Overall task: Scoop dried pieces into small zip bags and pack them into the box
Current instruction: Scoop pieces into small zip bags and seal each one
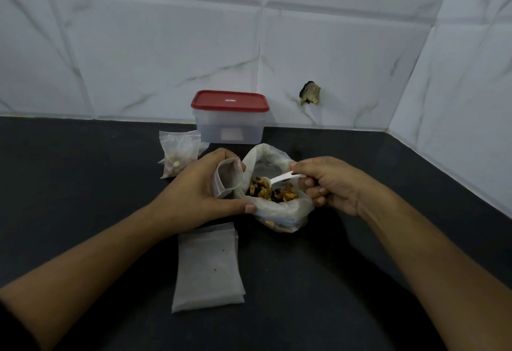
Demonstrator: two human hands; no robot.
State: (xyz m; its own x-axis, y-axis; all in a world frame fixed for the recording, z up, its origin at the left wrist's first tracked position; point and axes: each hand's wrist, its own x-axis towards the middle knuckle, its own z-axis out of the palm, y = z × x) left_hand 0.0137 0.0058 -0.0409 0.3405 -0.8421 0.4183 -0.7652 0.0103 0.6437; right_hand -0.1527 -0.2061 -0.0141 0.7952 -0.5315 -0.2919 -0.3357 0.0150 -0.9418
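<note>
Showing red on the lid (230, 100), black across the bench (83, 184), grey-veined white on the tiles (166, 45), yellow-brown and dark in the pieces (273, 190), white on the spoon (285, 177).

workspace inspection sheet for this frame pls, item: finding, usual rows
Surface: dark countertop, a few specks, no spill seen.
Job's things: large open bag of dried pieces at centre; white plastic spoon with its bowl in the pieces; small zip bag held open and empty; filled zip bag lying left of the box; stack of empty zip bags nearest the camera; clear box at the wall, red lid on.
Clutter: nothing seen.
Hands: left hand holds the small zip bag and touches the large bag's edge; right hand holds the spoon.
Cables: nothing seen.
Surroundings: white marbled wall tiles; a broken hole in one tile.
</note>
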